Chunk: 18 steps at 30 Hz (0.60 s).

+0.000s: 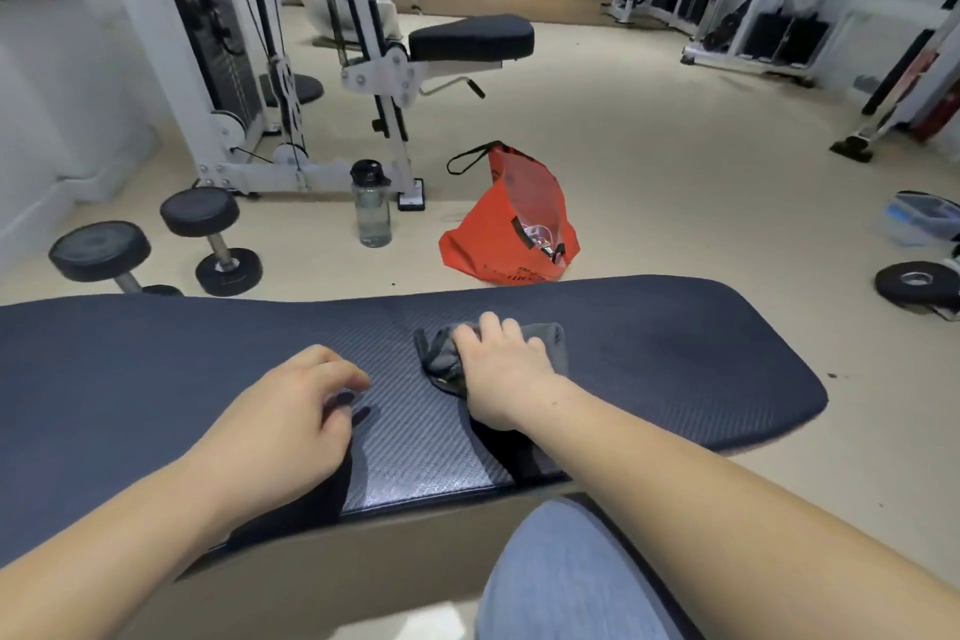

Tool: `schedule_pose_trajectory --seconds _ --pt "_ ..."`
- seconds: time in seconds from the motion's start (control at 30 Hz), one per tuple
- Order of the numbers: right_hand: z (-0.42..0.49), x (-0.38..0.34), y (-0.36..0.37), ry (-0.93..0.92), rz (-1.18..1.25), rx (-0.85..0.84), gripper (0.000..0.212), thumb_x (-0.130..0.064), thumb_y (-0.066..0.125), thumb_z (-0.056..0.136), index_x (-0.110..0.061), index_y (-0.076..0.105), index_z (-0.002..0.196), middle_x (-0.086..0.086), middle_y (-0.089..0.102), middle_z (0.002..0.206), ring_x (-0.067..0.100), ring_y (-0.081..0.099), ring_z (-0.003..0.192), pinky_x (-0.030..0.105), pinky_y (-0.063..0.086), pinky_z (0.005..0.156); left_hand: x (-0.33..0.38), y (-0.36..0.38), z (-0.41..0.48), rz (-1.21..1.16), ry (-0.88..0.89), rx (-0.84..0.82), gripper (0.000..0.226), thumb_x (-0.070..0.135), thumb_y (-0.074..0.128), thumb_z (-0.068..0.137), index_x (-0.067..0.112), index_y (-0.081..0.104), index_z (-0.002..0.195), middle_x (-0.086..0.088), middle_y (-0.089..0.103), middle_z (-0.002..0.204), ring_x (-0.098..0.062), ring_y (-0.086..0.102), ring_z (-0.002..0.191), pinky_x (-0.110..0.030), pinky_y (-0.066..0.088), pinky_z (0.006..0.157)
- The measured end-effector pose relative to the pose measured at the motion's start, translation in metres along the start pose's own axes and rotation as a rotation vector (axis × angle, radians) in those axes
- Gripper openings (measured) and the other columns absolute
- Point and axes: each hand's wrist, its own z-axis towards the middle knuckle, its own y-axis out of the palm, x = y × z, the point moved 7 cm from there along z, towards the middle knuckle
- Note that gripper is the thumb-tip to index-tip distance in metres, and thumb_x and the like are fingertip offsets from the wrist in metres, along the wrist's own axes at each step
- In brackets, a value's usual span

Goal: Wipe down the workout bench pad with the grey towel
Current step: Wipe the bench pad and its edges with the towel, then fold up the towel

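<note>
Denim-covered knee [566, 582] sits at 6 o'clock, just below the near edge of the workout bench pad [675, 353], a long, dark, weave-textured cushion running 9 to 3 o'clock. Near centre the right hand [506, 369] curls its fingers over the grey towel [441, 353], bunched on the pad, while the left hand [280, 421], at the towel's 8 o'clock, rests on the pad with fingers loosely bent, holding nothing. Expect the towel, a small dark-grey cloth creased at its 9 o'clock end, to be light, soft and limp: keep the bunched middle under the palm.
</note>
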Motion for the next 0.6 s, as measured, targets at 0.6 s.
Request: schedule_pose_trajectory --seconds 0.6 --pt "0.085 -0.024 -0.048 0.181 1.190 -0.321 0.025 -0.025 0.053 0.108 -0.018 0.055 0.132 0.002 0.068 0.127 0.022 0.065 0.118 0.024 0.055 0.093 -0.037 -0.020 0.090 0.264 -0.261 -0.544 0.024 0.041 0.046 0.087 0.020 0.057 0.086 0.004 0.064 0.085 -0.021 0.060 0.085 -0.031 0.047 0.067"
